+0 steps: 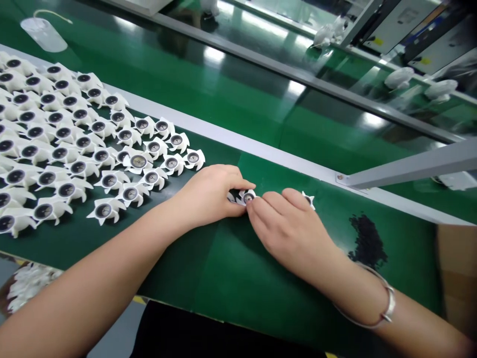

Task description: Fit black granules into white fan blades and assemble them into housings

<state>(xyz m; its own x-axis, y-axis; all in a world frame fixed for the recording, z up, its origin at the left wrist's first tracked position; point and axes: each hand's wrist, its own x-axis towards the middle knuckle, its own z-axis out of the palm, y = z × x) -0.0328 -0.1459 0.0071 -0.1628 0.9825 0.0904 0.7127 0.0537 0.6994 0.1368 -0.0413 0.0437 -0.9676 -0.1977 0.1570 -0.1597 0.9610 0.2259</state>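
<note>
Between both hands, just above the green work surface, is a small white fan impeller (248, 197) with a dark round hub. My left hand (214, 194) grips it from the left, thumb and fingers around its blades. From the right, my right hand (290, 219) reaches its hub with thumb and fingertips pinched together; what sits in that pinch is hidden. Another white impeller (309, 200) shows partly behind my right hand. Many more impellers (130, 194) stand in rows to the left, hubs facing up.
A pile of small black pieces (367, 241) lies on the right. A cardboard box (456, 268) stands at the right end. Beyond the pale rail (231, 141) runs a green conveyor belt (208, 89), with a clear container (43, 35) at upper left. A grey post (413, 161) slants across the right.
</note>
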